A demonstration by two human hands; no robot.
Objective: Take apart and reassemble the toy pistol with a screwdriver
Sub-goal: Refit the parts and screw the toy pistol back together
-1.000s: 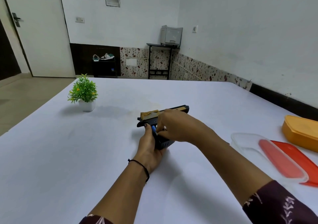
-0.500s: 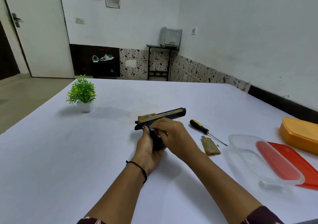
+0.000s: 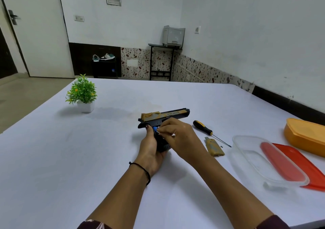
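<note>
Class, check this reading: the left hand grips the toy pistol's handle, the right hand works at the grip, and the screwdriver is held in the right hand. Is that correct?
Not quite. In the head view the screwdriver lies on the table, right of the hands and apart from them. The left hand does grip the toy pistol, and the right hand works at its grip.

1. The pistol is held by its grip in the left hand above the table.
2. A blue part at the grip is pinched by the right hand.
3. A screwdriver and a tan panel are laid just right of the hands.
4. A clear tub is set further right.
</note>
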